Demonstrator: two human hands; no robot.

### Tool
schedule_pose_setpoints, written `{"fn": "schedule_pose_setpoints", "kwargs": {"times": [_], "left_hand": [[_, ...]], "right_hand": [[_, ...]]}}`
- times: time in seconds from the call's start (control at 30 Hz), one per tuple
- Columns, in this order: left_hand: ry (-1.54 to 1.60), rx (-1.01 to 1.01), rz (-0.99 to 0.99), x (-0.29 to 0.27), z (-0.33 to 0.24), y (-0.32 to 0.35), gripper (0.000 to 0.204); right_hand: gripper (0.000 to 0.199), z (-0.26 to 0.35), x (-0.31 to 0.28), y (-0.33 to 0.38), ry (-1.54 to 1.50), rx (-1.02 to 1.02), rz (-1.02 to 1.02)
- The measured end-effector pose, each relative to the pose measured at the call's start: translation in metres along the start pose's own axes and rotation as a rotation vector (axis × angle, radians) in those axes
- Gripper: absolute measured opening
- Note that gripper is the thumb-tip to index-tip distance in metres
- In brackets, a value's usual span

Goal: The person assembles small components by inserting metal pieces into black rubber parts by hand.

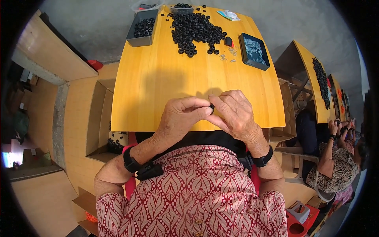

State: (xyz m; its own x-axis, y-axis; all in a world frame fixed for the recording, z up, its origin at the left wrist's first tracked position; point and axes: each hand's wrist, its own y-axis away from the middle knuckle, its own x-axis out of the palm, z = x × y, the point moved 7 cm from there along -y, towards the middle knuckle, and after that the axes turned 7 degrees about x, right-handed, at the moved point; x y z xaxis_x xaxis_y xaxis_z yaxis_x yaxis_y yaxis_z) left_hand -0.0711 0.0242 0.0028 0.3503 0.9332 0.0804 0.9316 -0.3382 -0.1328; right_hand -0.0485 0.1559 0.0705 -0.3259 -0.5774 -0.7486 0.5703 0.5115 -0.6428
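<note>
Yellow wood makes up the surface [158,91], which stands on a grey concrete floor. Both hands meet at its near edge. The left hand [182,115] and the right hand [233,112] press their fingertips together around one small black ring [212,106]; each grip is clamped on it, and only a sliver of the ring shows between the fingers. Each wrist wears one black band, two in all.

At the far end lies a heap of black rings [196,28], too many to count, with a few strays beside it. Three containers stand there: a grey bin [136,39] at the far left holding more rings, a small clear tub [182,9] behind the heap, cut off by the frame edge, and a black tray [254,51] at the far right filled with tiny pale parts that are hard to make out. A few of those parts lie loose between tray and heap. A flat white and green packet [229,15] sits at the far right corner, its print unreadable.

To the left, below the surface, an open cardboard box [103,118] holds dark pieces, mostly hidden. On the right a second yellow surface [316,83] carries another strip of black rings, and another person [335,158] in a patterned top sits there, partly cut off.
</note>
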Motion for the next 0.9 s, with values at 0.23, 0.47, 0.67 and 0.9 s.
{"fn": "schedule_pose_setpoints", "kwargs": {"times": [0.23,0.47,0.67,0.9], "left_hand": [[0.021,-0.013,-0.036,0.000,0.009,0.002,0.019],[0.051,-0.017,-0.038,0.000,0.003,0.002,0.019],[0.179,-0.059,-0.009,0.002,0.005,0.000,0.020],[0.230,-0.095,0.024,0.006,-0.002,-0.003,0.016]], "right_hand": [[0.036,0.004,0.002,0.000,0.054,-0.026,0.034],[0.036,0.004,0.002,0.002,0.063,0.021,0.050],[0.042,0.001,-0.003,0.001,0.001,0.058,0.058],[0.049,0.000,-0.012,-0.003,-0.020,0.092,0.024]]}}
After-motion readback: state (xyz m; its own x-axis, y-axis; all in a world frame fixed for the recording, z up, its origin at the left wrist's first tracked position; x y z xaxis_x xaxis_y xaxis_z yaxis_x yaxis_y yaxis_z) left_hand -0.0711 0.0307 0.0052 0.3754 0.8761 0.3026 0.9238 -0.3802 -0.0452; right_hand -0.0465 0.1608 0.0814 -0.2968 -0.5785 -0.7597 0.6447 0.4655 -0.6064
